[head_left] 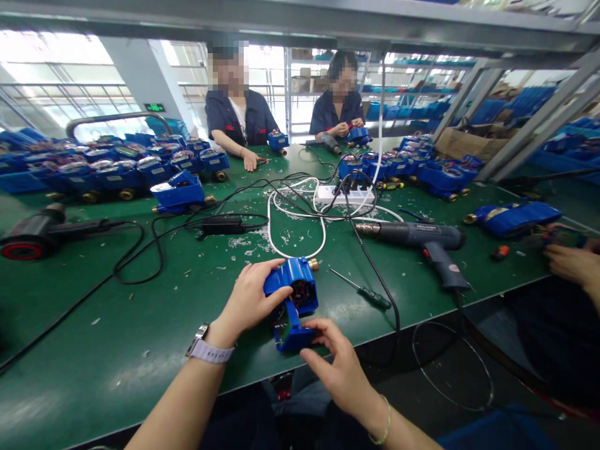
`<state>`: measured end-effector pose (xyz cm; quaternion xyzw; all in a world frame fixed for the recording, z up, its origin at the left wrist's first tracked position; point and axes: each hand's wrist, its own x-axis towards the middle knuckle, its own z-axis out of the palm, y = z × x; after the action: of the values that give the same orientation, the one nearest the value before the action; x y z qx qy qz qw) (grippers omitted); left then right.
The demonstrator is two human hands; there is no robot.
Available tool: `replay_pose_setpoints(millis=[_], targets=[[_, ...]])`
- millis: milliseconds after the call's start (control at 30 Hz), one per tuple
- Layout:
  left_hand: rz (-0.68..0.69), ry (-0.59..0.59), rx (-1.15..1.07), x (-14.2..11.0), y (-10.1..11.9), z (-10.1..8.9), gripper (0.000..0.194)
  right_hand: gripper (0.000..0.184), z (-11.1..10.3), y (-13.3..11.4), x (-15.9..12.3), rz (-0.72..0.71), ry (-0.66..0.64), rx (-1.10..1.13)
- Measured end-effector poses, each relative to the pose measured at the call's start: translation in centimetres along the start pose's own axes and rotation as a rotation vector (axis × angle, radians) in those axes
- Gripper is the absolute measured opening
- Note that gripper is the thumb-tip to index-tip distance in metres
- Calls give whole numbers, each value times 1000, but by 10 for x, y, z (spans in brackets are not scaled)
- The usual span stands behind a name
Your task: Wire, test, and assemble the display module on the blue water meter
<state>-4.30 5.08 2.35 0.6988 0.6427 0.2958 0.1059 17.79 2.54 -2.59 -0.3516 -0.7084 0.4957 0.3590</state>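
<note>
A blue plastic meter housing (289,278) with a brass pipe end (313,265) lies tilted near the table's front edge, with wires showing inside. My left hand (250,297) grips its body from the left, thumb across the top. Hanging open toward me is the housing's blue cover (296,337), with a green circuit board (282,329) partly visible in it. My right hand (335,356) holds the cover's right edge between bent fingers; the thumb stands a little apart. To the right of the housing lies a screwdriver (372,296) with a dark green handle.
A heat gun (417,240) rests at right, another (35,234) at far left. Cables loop around a white power strip (344,195). Many blue housings (112,172) crowd the back left. Two co-workers sit opposite; another person's hand (574,265) is at right. A metal shelf (300,28) spans above.
</note>
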Motion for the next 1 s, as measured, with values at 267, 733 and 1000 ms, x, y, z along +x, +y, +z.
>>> replay_pose_setpoints(millis=[267,733,1000], targets=[[23,-44,-69,-1,-19,-11,47,41,11,-10,0,-228,-115,-70],[350,188,99,-69,8,2,52,35,-54,-10,14,-375,-133,-343],[219,124,184,-93,-2,17,34,93,-251,47,71,181,837,-1049]])
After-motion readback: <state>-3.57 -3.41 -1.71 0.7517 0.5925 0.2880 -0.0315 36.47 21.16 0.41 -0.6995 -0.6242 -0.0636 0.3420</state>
